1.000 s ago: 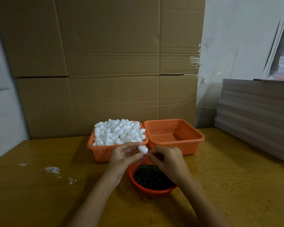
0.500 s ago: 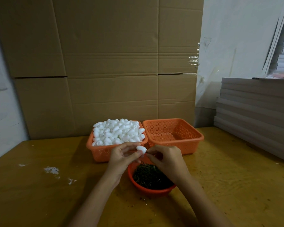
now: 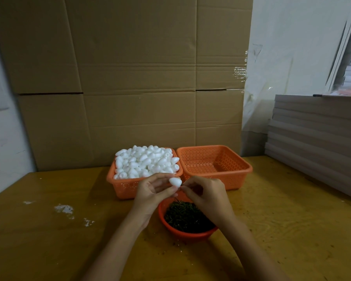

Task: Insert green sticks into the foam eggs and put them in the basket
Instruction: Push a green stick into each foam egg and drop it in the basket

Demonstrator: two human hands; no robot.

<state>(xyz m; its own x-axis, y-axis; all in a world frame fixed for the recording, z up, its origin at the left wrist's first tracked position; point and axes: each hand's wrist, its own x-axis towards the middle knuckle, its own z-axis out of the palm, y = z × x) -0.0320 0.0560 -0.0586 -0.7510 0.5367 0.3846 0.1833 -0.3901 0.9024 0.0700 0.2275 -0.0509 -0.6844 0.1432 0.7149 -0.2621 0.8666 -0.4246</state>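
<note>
- Brown cardboard sheets (image 3: 130, 78) wall off the far side of a worn wooden surface (image 3: 49, 240), with grey boards (image 3: 316, 138) stacked at the right.
- Two orange perforated baskets sit side by side at the far middle: the left basket (image 3: 126, 187) is heaped with white foam eggs (image 3: 146, 163), while the right basket (image 3: 215, 165) holds nothing I can see.
- Nearer to me, an orange bowl (image 3: 188, 234) is filled with dark green sticks (image 3: 186, 216).
- My left hand (image 3: 150, 195) hovers above the bowl's far edge, its fingers and thumb gripping a single foam egg (image 3: 175, 182), narrow end pointing right.
- My right hand (image 3: 207, 195) meets it from the right, fingers pinched on a green stick (image 3: 181, 185) at the egg's tip; only a thin dark sliver of it shows.
- How far the stick sits inside the egg, I cannot tell.
- White crumbs (image 3: 64, 208) dot the surface to the left.
</note>
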